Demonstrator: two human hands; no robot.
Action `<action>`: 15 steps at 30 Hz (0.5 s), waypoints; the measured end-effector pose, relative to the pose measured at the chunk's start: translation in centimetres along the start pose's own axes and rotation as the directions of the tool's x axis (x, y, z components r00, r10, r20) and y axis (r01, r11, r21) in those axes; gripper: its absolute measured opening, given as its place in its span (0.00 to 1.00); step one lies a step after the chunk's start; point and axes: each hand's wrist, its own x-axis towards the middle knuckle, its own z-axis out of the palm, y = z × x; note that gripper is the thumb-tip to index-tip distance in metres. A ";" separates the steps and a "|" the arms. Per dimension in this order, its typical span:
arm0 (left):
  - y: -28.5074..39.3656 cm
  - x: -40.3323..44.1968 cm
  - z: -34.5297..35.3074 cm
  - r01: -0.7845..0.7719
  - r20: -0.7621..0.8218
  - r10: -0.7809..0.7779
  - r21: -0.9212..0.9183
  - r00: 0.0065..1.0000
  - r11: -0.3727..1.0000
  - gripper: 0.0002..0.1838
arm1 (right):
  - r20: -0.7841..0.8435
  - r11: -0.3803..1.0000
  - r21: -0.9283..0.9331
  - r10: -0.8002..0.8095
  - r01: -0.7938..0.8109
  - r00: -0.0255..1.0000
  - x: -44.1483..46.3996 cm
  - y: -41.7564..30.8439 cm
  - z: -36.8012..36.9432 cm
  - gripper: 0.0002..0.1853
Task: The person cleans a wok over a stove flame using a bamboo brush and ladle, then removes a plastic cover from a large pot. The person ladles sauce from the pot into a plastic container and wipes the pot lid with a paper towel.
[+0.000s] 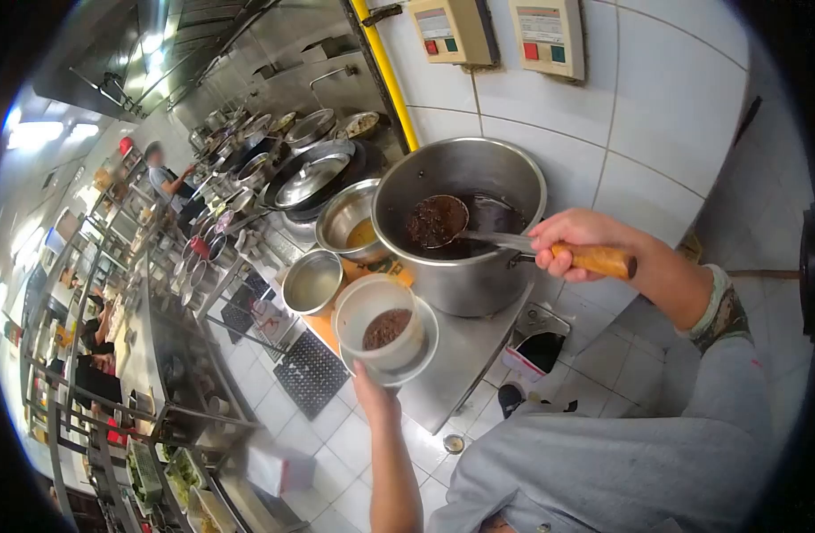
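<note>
Wooden-handled ladle [501, 239], axis crosswise, bowl [438, 221] leftward

Restaurant-type kitchen: steel stockpot [474, 286], rows of woks and pans [314, 178], metal shelving [70, 311], tiled walls [550, 124].

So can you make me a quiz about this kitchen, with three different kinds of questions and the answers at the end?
1. What does the handle in the right hand look like it's made of?
a) blue plastic
b) wood
c) shiny metal

2. True or false: the big pot has dark liquid in it.

3. Fill in the missing word: the hand at the edge of the round dish, by the plastic tub, is the person's ____ hand.

Key: 1 b; 2 true; 3 left
</note>
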 end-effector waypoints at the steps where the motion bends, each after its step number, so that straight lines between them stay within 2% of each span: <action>1: -0.5 0.9 -0.5 0.007 0.015 -0.007 -0.009 1.000 1.000 0.28 | -0.018 1.000 -0.003 -0.005 0.005 1.000 -0.1 -0.1 0.0 0.06; 3: -1.5 2.6 -1.1 0.025 0.088 -0.026 0.017 0.996 1.000 0.28 | 0.030 0.990 0.126 0.065 -0.069 0.997 -0.6 0.0 0.0 0.06; 5: -1.9 3.5 -0.8 0.054 0.063 -0.055 0.016 0.996 0.998 0.28 | 0.007 0.990 0.129 0.059 -0.059 0.998 -1.5 0.1 0.4 0.07; 7: -1.8 3.8 -0.4 0.035 0.112 -0.042 0.061 0.993 0.997 0.28 | 0.083 0.961 0.254 0.091 -0.110 0.992 -2.2 0.2 0.7 0.07; 15: -2.3 3.9 1.9 0.075 -0.029 -0.073 0.101 0.997 0.992 0.28 | 0.083 0.966 0.254 0.039 -0.059 0.996 -4.5 -0.3 3.5 0.07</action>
